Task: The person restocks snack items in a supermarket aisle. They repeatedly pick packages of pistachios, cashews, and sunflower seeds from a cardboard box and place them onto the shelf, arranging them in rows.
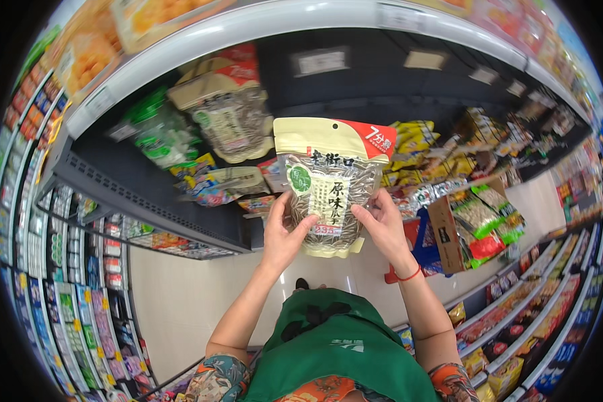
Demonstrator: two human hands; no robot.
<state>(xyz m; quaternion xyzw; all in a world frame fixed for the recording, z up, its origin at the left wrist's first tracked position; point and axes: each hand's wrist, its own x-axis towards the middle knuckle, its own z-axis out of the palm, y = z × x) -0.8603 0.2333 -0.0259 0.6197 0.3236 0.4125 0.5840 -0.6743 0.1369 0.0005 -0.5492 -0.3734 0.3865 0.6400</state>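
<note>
My left hand (287, 230) and my right hand (382, 223) together hold a pouch of sunflower seeds (326, 196) upright, one at each lower side, thumbs on its front. The pouch has a cream top band with a hang hole, a red corner, a clear window over striped seeds and printed writing. Behind it, on the dark shelf to the left, similar seed pouches (228, 118) hang or stand with their fronts outward. Part of the shelf directly behind the held pouch is hidden by it.
Green-and-clear bags (156, 130) lie on the shelf's left, yellow snack bags (414, 138) on its right. An open cardboard box (444, 236) of green-topped bags stands at the right, by a blue frame (425, 241). The white shelf edge (281, 25) juts out above. Stocked shelves (527, 311) line the lower right.
</note>
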